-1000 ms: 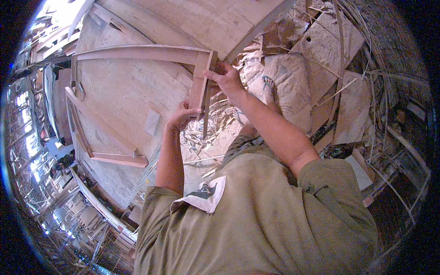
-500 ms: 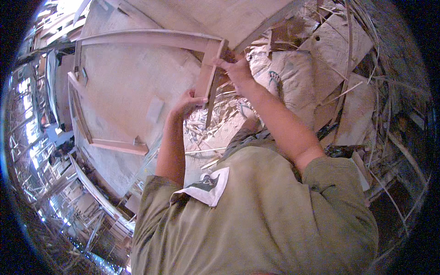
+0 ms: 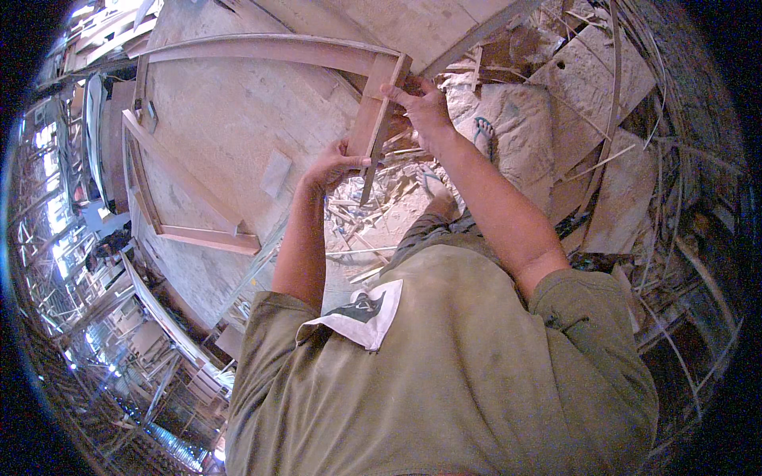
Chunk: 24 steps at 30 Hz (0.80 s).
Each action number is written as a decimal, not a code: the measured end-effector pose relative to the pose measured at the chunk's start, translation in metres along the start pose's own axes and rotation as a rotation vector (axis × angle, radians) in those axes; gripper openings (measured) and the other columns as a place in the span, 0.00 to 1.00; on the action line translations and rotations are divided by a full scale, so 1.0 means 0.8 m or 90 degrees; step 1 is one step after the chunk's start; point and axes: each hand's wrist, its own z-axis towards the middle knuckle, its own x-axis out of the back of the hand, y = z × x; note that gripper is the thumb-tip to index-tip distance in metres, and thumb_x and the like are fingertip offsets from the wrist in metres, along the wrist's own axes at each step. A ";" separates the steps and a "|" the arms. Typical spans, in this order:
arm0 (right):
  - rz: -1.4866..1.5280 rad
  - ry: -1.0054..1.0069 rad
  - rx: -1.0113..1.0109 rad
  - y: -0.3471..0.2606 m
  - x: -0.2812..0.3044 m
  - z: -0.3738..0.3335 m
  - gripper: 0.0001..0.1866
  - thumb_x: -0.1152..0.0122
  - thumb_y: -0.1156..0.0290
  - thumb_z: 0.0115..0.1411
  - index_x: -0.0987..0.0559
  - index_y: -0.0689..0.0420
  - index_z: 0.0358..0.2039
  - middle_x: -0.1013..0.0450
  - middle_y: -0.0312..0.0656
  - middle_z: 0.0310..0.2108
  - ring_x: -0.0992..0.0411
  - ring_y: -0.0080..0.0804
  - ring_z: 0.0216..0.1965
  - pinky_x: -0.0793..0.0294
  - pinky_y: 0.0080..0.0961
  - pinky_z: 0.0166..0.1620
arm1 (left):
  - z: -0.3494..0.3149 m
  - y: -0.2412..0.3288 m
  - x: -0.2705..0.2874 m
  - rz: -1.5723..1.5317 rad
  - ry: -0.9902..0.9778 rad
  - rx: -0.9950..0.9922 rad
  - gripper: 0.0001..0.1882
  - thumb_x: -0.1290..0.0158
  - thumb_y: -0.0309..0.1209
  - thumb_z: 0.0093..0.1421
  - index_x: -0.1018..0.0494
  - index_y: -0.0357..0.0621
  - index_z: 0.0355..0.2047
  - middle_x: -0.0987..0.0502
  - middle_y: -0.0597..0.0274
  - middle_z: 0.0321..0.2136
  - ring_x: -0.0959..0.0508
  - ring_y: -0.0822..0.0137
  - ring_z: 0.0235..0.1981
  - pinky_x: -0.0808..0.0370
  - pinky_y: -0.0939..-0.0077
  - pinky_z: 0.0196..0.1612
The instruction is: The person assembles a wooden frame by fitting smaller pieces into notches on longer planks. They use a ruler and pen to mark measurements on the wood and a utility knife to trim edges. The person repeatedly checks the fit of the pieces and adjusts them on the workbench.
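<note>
A wooden frame with a long rail and a short end piece is held over a large wooden panel. My left hand grips the near end of that end piece, its thumb lying across the edge. Farther up, my right hand pinches the same piece near the corner, some fingers hidden behind it. A thin wood strip juts down below my left thumb. Across the panel's left part runs a slanting slat, its lower end by a short wood bar.
The broad panel fills the left, with a small flat block on it. Wood scraps litter the floor beside my sandalled feet. Flat boards and loose strips lie to the right. Stacked timber stands at far left.
The held end piece and my right hand have shifted slightly up and right. A slanting slat now shows across the panel's left part. Both hands keep their grip.
</note>
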 end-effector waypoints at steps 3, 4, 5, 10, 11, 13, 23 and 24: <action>-0.011 0.019 -0.014 -0.003 -0.001 -0.004 0.30 0.20 0.59 0.51 0.23 0.60 0.49 0.22 0.40 0.42 0.22 0.32 0.40 0.17 0.33 0.40 | -0.002 0.001 -0.003 0.008 0.015 0.016 0.39 0.25 0.33 0.45 0.31 0.37 0.55 0.20 0.61 0.42 0.19 0.68 0.40 0.21 0.74 0.43; -0.014 0.027 -0.025 -0.006 -0.002 -0.005 0.30 0.20 0.59 0.50 0.23 0.60 0.49 0.22 0.40 0.42 0.22 0.31 0.40 0.17 0.32 0.39 | -0.003 0.003 -0.005 0.016 0.022 0.022 0.38 0.25 0.34 0.45 0.31 0.37 0.55 0.20 0.61 0.41 0.19 0.69 0.40 0.21 0.74 0.43; -0.035 0.045 -0.005 -0.001 -0.001 -0.001 0.30 0.20 0.59 0.50 0.23 0.59 0.49 0.22 0.40 0.42 0.22 0.30 0.40 0.18 0.31 0.38 | -0.001 -0.001 0.001 0.029 0.021 0.027 0.38 0.25 0.34 0.46 0.31 0.38 0.55 0.20 0.62 0.41 0.19 0.69 0.40 0.21 0.74 0.43; -0.065 0.058 0.035 0.027 0.002 0.013 0.27 0.21 0.60 0.52 0.22 0.54 0.49 0.21 0.37 0.41 0.23 0.27 0.39 0.18 0.29 0.36 | -0.001 -0.005 0.007 0.026 0.010 0.009 0.38 0.26 0.34 0.46 0.31 0.40 0.55 0.20 0.63 0.42 0.19 0.70 0.39 0.21 0.74 0.42; -0.047 0.045 0.045 0.028 0.002 0.014 0.26 0.22 0.61 0.52 0.21 0.53 0.49 0.21 0.35 0.41 0.23 0.26 0.39 0.18 0.29 0.36 | -0.002 -0.002 0.000 0.006 -0.002 0.004 0.39 0.26 0.34 0.46 0.31 0.39 0.56 0.20 0.62 0.42 0.19 0.69 0.38 0.21 0.74 0.42; -0.058 0.062 0.031 0.026 0.001 0.014 0.26 0.22 0.61 0.52 0.22 0.53 0.49 0.21 0.35 0.41 0.23 0.26 0.39 0.18 0.29 0.37 | -0.005 0.007 -0.010 0.005 0.006 0.014 0.39 0.26 0.34 0.47 0.32 0.39 0.57 0.20 0.61 0.42 0.18 0.68 0.38 0.20 0.73 0.43; -0.052 0.034 0.020 0.010 -0.001 0.002 0.27 0.22 0.60 0.52 0.22 0.53 0.50 0.21 0.37 0.45 0.23 0.28 0.44 0.20 0.31 0.41 | -0.004 0.002 0.004 0.024 -0.015 0.030 0.41 0.26 0.36 0.46 0.34 0.40 0.58 0.20 0.61 0.43 0.19 0.67 0.41 0.22 0.71 0.43; -0.049 0.040 0.004 0.008 -0.002 0.000 0.27 0.22 0.60 0.52 0.22 0.53 0.50 0.21 0.37 0.44 0.23 0.28 0.43 0.20 0.31 0.41 | -0.004 0.001 0.004 0.020 -0.006 0.029 0.41 0.26 0.36 0.47 0.34 0.40 0.58 0.20 0.61 0.44 0.19 0.67 0.42 0.22 0.71 0.43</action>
